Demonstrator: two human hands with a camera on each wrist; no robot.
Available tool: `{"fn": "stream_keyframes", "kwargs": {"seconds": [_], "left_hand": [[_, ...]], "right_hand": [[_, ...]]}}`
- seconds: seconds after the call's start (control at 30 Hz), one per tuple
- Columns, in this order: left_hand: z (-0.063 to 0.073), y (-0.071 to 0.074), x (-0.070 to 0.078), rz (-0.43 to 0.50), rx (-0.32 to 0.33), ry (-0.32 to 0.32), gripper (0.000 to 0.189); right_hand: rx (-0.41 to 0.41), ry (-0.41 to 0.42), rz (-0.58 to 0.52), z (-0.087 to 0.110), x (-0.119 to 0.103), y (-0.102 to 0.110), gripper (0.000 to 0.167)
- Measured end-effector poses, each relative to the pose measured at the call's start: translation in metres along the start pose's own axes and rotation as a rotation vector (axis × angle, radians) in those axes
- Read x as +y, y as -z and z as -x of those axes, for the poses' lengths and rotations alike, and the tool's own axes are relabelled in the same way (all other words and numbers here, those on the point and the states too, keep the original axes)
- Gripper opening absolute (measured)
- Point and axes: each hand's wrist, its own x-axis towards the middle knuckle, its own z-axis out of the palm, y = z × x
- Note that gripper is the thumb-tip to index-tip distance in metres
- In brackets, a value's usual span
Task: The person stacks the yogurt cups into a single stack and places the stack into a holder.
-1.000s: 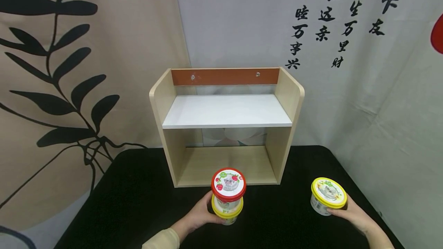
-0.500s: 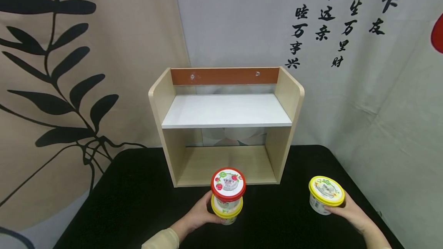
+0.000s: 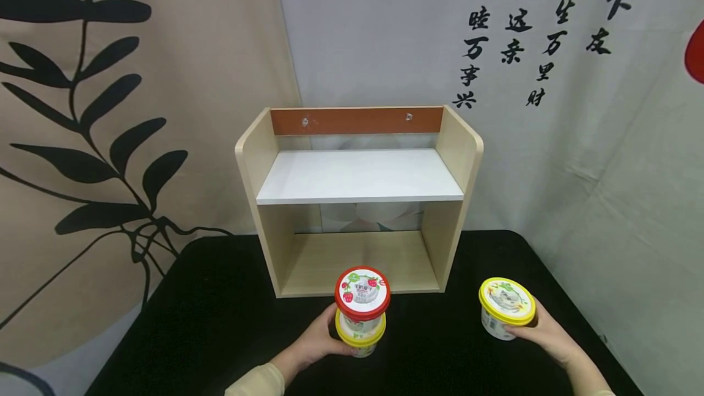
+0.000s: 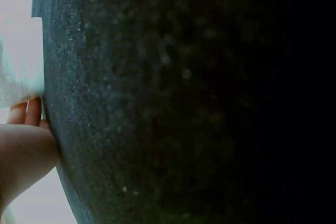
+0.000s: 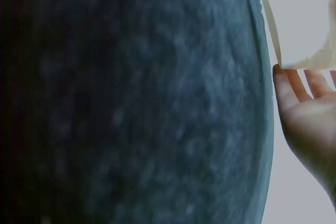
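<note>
Two paper food cups are stacked in front of the shelf in the head view: a red-lidded cup (image 3: 363, 293) on top of a yellow-lidded cup (image 3: 360, 342). My left hand (image 3: 318, 341) holds the lower cup from its left side, thumb in front. To the right, my right hand (image 3: 549, 333) grips another yellow-lidded cup (image 3: 506, 303) around its side, tilted a little; I cannot tell whether it touches the table. In the left wrist view the pale cup wall (image 4: 21, 61) shows above the hand. The right wrist view shows fingers (image 5: 286, 90) against a washed-out cup (image 5: 304, 24).
A two-level wooden shelf unit (image 3: 360, 177) with a white upper board stands at the back of the black table (image 3: 231, 322). Behind it hang cloth backdrops with a plant print (image 3: 88, 164) and black lettering. The table's right edge runs just beyond the right hand.
My right hand has moved left and slightly away from me, carrying its yellow-lidded cup towards the stack. The left hand and the stacked cups have stayed in place.
</note>
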Motion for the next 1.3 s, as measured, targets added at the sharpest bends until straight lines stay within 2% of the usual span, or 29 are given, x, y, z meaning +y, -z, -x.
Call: {"fn": "stream_keyframes", "kwargs": {"seconds": [0.7,1.07,1.3], "left_hand": [[0.002,-0.001,0.006,0.007,-0.011,-0.001,0.083],[0.002,0.000,0.006,0.009,-0.008,0.013,0.084],[0.001,0.000,0.005,0.003,-0.005,0.022,0.083]], "right_hand": [[-0.095,0.119,-0.019,-0.013,-0.022,-0.031,0.088],[-0.150,0.158,-0.028,-0.020,-0.042,-0.057,0.090],[-0.180,0.227,-0.016,-0.027,-0.058,-0.071,0.085]]}}
